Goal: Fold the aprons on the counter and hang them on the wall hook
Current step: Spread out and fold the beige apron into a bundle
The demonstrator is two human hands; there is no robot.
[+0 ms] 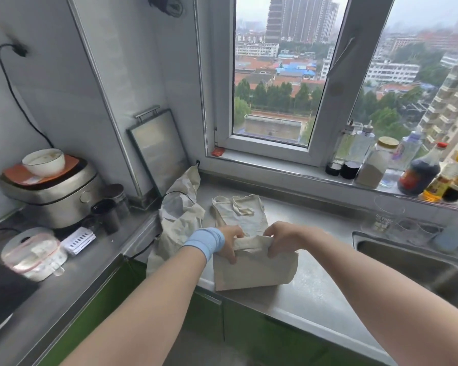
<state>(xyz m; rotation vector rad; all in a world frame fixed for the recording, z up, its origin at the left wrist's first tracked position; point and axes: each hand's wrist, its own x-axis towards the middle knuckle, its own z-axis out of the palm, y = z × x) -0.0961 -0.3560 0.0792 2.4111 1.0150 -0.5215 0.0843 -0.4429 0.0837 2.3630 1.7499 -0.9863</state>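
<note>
Both bare forearms reach in over the green cabinet fronts [249, 336] to the steel counter [315, 294]. Lying at the counter's near edge is a cream apron [251, 270], folded over on itself into a blocky rectangle. The left hand [230, 243], with a pale blue wristband [206, 243] above it, pinches the upper left of the fold, fingers closed on the cloth. The right hand [283, 240] clamps the top edge just beside it, thumb under and fingers curled over the doubled fabric. The rest of that apron stretches flat away from the hands, its straps [239, 206] bunched at the far end.

Just to the left, a second apron [179, 215] lies crumpled in a heap, one end draped up toward the corner; it may be caught on something there, but I can't tell.

A sink [421, 268] sits to the right, with clear glasses [389, 215] behind it. Further left stand a lidded plastic container [33, 256] and a rice cooker [50, 199] with a bowl [43, 162] on top. A metal tray [159, 151] leans against the wall, and sauce bottles [418, 170] line the windowsill [275, 167].
</note>
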